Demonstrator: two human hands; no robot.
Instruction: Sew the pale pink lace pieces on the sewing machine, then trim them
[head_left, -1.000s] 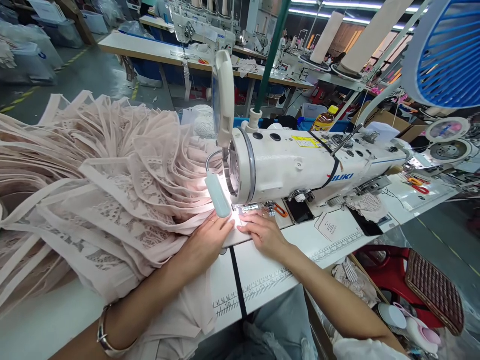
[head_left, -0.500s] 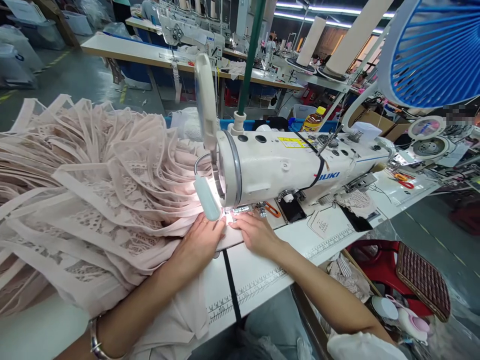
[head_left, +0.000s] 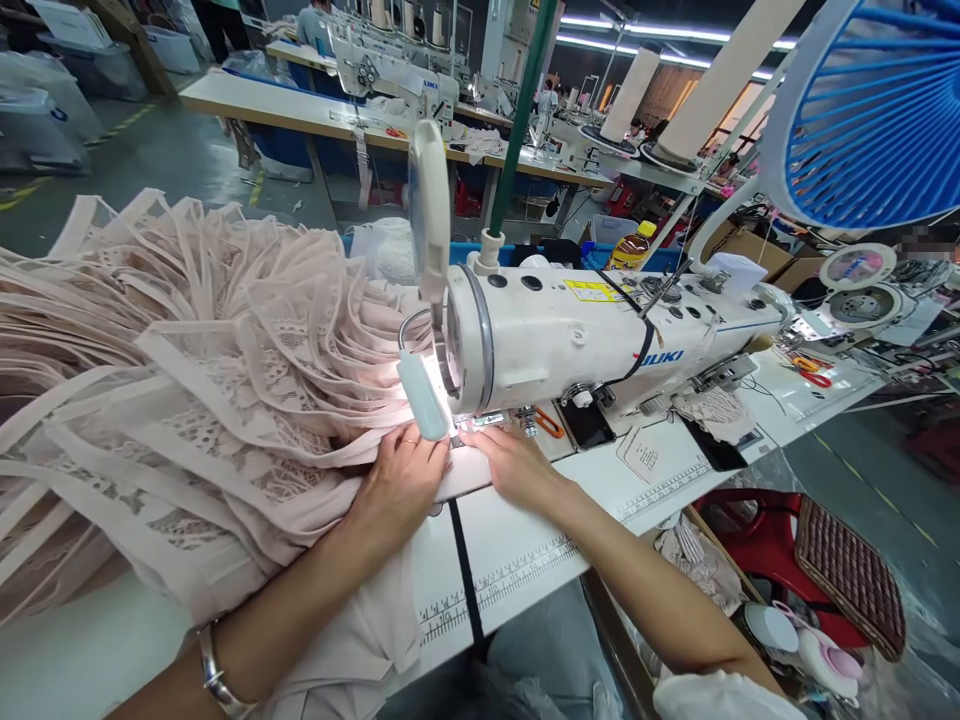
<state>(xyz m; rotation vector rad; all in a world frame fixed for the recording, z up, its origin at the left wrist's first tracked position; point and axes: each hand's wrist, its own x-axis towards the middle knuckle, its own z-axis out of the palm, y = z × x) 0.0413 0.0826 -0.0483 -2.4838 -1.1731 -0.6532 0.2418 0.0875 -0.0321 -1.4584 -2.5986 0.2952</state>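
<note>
Pale pink lace-trimmed fabric [head_left: 465, 478] lies under the needle area of a white sewing machine [head_left: 540, 335]. My left hand [head_left: 405, 475] is closed on this fabric just left of the needle area, its fingers bent and close together. On the right side of the needle area, my right hand [head_left: 517, 465] pinches the fabric's edge, with its fingertips near the presser foot. The lamp head [head_left: 422, 395] partly covers the stitching point, and the needle itself is hidden. A large heap of matching lace garment pieces [head_left: 247, 350] spreads left of the machine and under my left forearm.
Orange-handled snippers [head_left: 550, 424] and a dark phone [head_left: 585, 424] lie beside the machine bed. A printed ruler [head_left: 517, 570] runs along the table's front edge. A blue fan [head_left: 870, 110] hangs at upper right. A red chair [head_left: 757, 540] stands at right.
The camera view has shifted slightly, so the scene sits a little further right. My fingers have moved slightly on the fabric at the needle area, and more fabric shows between my hands.
</note>
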